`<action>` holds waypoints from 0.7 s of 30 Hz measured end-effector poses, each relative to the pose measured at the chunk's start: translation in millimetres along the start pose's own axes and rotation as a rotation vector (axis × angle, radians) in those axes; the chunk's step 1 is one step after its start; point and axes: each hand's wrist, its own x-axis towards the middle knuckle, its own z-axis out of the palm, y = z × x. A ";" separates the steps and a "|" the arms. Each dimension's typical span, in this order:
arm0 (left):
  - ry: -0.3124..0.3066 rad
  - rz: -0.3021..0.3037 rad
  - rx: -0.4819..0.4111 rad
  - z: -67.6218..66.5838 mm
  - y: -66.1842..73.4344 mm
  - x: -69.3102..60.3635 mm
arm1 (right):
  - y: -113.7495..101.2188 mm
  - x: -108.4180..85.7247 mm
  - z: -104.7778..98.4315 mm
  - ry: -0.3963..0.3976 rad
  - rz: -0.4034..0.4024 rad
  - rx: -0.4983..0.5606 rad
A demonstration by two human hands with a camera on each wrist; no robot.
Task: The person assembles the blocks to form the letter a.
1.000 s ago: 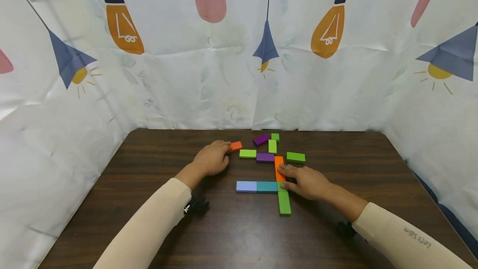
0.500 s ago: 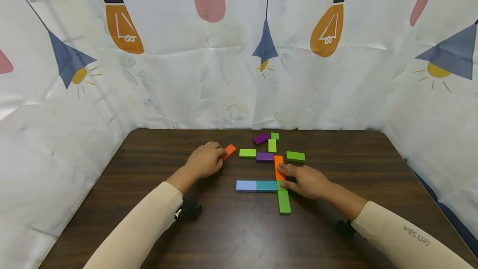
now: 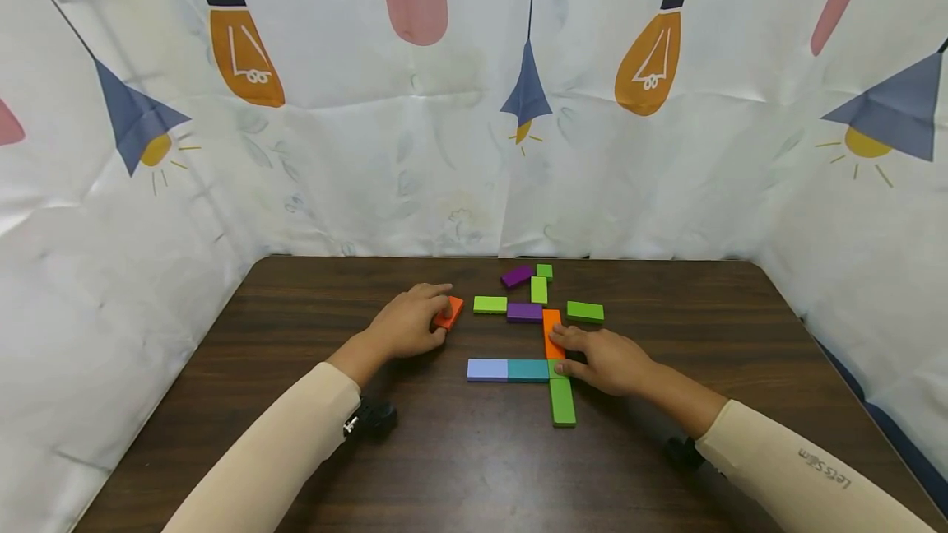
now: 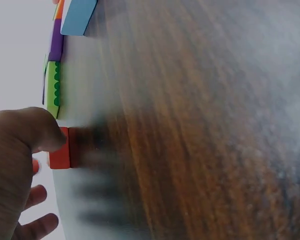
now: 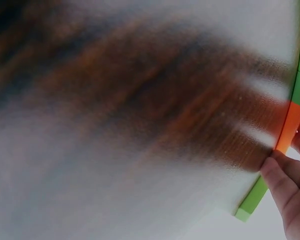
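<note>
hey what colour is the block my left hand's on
Red-orange; the block at your left hand shows best in the head view.

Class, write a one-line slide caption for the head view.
At a brown table, the left hand grips a red-orange block as the right hand touches an orange block.

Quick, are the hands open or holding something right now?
Left hand: closed, pinching the red-orange block.
Right hand: open, touching the orange block.
</note>
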 end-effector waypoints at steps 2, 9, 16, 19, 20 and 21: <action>-0.006 0.006 0.004 1.5 -0.6 0.8 | -0.2 -0.1 -0.1 -0.001 0.003 -0.002; -0.001 -0.010 -0.015 5.2 -3.0 -1.4 | 0.2 -0.2 -0.6 0.005 -0.001 -0.001; 0.017 0.000 -0.033 7.8 -5.5 -9.1 | 0.6 -0.1 0.7 0.006 -0.013 -0.010; 0.033 0.013 -0.028 9.5 -5.3 -12.9 | 1.2 0.0 0.7 0.005 -0.009 -0.009; 0.038 0.017 -0.030 9.9 -4.8 -14.0 | 1.5 0.0 0.7 0.006 -0.007 -0.011; 0.041 0.022 -0.033 10.2 -3.9 -14.9 | 1.8 -0.1 0.6 0.005 -0.003 -0.013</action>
